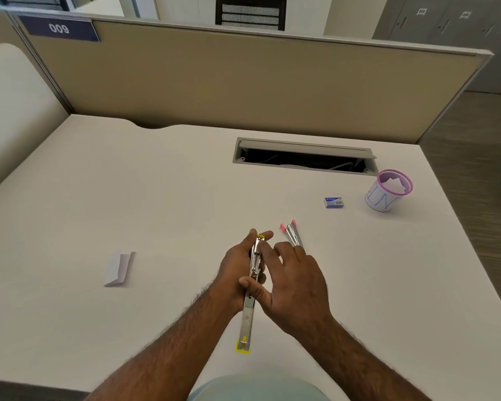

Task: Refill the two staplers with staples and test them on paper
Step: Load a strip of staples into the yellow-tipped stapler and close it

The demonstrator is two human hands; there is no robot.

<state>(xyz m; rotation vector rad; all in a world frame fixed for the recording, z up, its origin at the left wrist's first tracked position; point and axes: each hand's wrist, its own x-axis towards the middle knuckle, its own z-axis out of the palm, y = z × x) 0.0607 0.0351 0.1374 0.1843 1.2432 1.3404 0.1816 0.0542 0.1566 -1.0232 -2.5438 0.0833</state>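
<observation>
Left fingers (245, 283) curled round yellow stapler (250, 287), right fingers (281, 250) straight, alongside

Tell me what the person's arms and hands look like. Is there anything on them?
Both arms are bare up to the picture's bottom edge, with dark hair along the forearms. No sleeves, gloves, watch or rings show on the left hand or the right hand. A bit of light blue clothing shows at the bottom edge between the arms.

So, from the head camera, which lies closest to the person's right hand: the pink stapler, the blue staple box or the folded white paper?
From the right hand:
1. Pink stapler, by its fingertips.
2. Blue staple box, farther back right.
3. Folded white paper, far left.
</observation>
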